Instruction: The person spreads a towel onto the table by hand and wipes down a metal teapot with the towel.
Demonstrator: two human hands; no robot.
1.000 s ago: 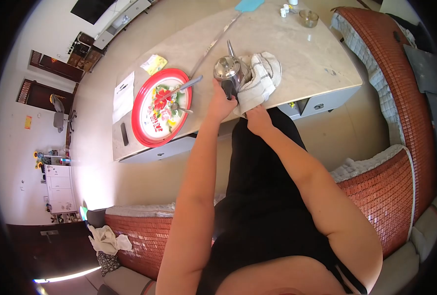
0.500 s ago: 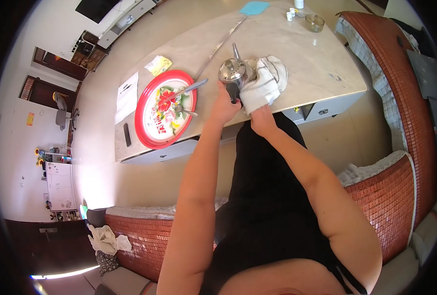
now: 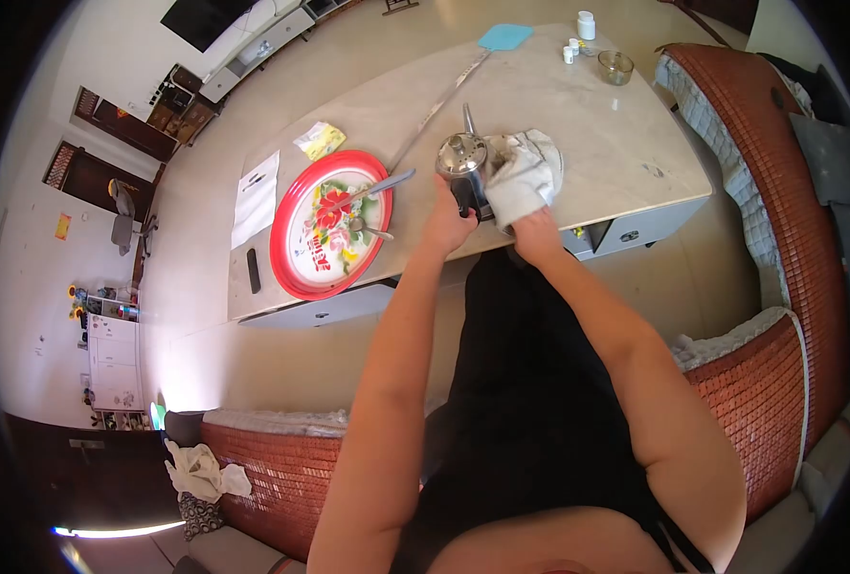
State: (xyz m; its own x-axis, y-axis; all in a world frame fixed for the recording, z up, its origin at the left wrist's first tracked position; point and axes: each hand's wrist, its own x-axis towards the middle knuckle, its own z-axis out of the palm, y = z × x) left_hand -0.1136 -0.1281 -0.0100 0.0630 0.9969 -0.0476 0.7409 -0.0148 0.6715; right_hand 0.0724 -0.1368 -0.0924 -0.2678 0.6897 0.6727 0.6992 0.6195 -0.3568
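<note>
A shiny metal teapot (image 3: 462, 156) with a thin spout and a black handle is at the table's near side. My left hand (image 3: 448, 222) is closed around that handle. Just right of the pot, my right hand (image 3: 537, 235) grips a white cloth (image 3: 526, 178) with dark stripes, bunched against the pot's side. To the left lies a red-rimmed oval tray (image 3: 283, 236) with a flower print. A long grey-handled utensil (image 3: 384, 184) and a metal spoon (image 3: 369, 230) rest on it. Part of the pot's body is hidden by the cloth.
Left on the table (image 3: 597, 143) are a paper sheet (image 3: 256, 201), a black remote (image 3: 254, 271) and a yellow packet (image 3: 320, 141). A blue fly swatter (image 3: 505, 37), white bottles (image 3: 586, 25) and a glass bowl (image 3: 615, 68) are farther back. Sofas (image 3: 746, 407) stand behind and right.
The view has tilted slightly, so the table sits lower in it. More of the pot's side shows, and the cloth has shifted a little along it. Both hands keep their holds.
</note>
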